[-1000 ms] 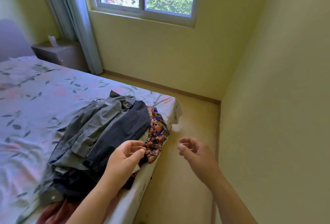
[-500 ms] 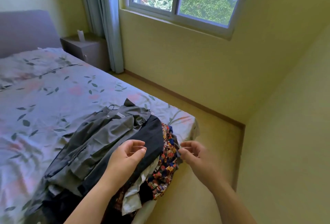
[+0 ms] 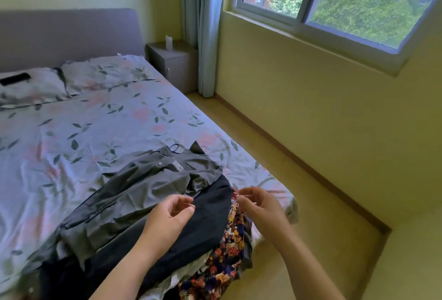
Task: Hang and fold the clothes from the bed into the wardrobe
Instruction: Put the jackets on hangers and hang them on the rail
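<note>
reach brought left hand [image 3: 171,213] over the clothes pile [image 3: 148,194], right hand [image 3: 259,206] to its edge; both were loosely curled, empty; nothing lifted.

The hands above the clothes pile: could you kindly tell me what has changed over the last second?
The right hand moved left from over the floor to the upper edge of the patterned garment; whether it has a grip there is unclear. The left hand hovers over the dark garment, holding nothing, as before. The pile did not shift.

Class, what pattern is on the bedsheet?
Pale bedsheet with green leaves and pink flowers; head view.
</note>
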The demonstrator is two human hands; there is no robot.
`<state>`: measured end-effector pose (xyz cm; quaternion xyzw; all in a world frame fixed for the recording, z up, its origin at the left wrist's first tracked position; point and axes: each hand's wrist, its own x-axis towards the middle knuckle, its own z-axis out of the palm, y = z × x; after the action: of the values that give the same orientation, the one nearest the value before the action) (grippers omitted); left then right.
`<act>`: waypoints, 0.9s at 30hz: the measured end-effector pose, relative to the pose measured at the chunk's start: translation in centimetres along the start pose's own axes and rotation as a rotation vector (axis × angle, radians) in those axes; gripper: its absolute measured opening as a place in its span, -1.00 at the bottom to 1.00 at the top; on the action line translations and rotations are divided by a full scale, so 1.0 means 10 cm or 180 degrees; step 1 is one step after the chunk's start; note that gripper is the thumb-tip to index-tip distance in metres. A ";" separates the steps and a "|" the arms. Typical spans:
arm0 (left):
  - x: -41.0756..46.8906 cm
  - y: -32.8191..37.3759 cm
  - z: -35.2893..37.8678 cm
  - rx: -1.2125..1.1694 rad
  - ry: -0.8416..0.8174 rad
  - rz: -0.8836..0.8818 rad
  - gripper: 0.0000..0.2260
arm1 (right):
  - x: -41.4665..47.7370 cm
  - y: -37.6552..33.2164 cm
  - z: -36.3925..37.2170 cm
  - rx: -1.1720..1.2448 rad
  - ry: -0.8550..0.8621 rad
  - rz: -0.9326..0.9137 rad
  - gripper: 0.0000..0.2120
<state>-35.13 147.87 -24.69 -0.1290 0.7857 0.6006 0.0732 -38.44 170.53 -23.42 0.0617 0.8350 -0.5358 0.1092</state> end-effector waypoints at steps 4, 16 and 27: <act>0.19 -0.02 0.19 0.0025 0.0317 -0.0145 -0.90 | 0.48 0.05 -0.17 -0.0118 -0.0265 -0.0015 -0.86; 0.45 -0.36 -0.14 0.0132 0.0733 -0.0440 -0.90 | 1.11 0.29 0.39 -0.0495 -0.0831 0.0378 -0.84; 0.92 -0.59 0.02 0.0208 0.1089 -0.0749 -0.88 | 2.42 0.77 0.92 0.0175 -0.1048 0.1476 -0.73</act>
<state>-42.26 145.54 -32.65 -0.3176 0.7852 0.5314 0.0125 -59.09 165.09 -39.86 0.1662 0.7548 -0.5217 0.3613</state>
